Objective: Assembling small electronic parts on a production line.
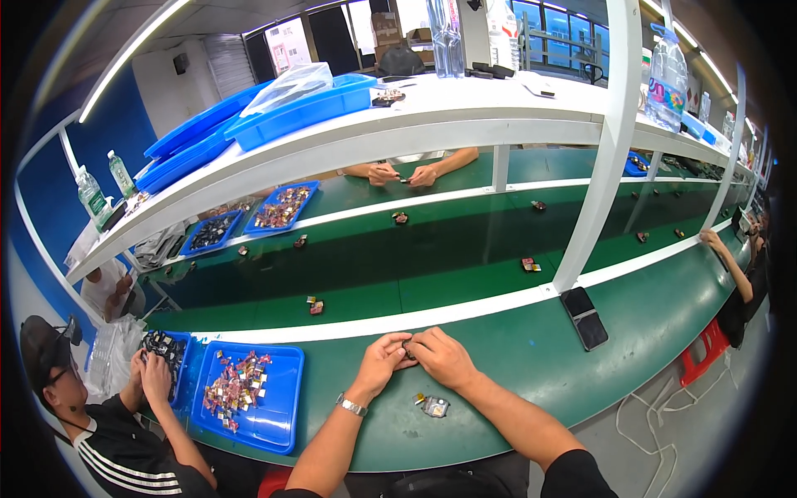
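Both hands meet over the green bench top [531, 390]. My left hand [380, 363], with a metal watch on its wrist, pinches a small dark part [408, 349]. From the other side, the fingers of my right hand [446, 358] close on the same part. The fingers cover most of it, so its exact kind cannot be made out. Just below my hands lies a small grey-and-black assembly [435, 407] with a yellowish tab. To the left stands a blue tray [285, 415] holding a pile of small red, gold and white pieces.
A co-worker's hands [154, 373] work beside a tray of black parts [170, 353] at left. A dark folded phone [585, 319] lies by a white post [603, 166]. Small assemblies [315, 307] sit along the green conveyor belt [465, 290]. A white shelf [465, 108] spans above.
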The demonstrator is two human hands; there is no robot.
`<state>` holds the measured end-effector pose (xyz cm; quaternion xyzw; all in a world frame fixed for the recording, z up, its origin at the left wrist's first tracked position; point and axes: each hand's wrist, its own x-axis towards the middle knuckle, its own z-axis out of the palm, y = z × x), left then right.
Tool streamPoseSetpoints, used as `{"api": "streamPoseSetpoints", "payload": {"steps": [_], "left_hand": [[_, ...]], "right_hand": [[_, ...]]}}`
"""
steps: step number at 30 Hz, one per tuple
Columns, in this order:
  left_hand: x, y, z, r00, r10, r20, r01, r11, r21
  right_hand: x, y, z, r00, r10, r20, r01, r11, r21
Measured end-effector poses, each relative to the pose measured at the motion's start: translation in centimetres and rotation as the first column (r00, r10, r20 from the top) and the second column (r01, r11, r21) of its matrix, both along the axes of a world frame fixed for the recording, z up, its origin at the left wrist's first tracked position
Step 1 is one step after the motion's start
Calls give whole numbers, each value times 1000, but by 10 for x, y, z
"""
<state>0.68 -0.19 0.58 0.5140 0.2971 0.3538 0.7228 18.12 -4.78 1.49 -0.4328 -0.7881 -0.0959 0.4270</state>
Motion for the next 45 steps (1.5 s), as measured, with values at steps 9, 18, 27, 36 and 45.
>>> {"api": "streamPoseSetpoints", "payload": {"steps": [9,18,27,36,45], "left_hand": [[-2,-2,-3,1000,11,22,-11,1000,-7],[-1,-1,-2,999,18,26,-18,1000,4],[-5,3,-12,995,100,-20,-100,995,-3],[3,1,-12,971,228,73,-234,970,72],[11,9,-21,949,313,-35,-293,920,259]], "right_hand": [[-8,-6,-4,995,-67,-70,68,998,7],[-11,-2,-7,996,-52,-79,56,997,50],[-19,-11,5,990,-142,-7,142,990,-4],[0,46,-1,981,-86,-177,66,991,-116],[52,133,-21,862,-507,-21,481,830,-282]]}}
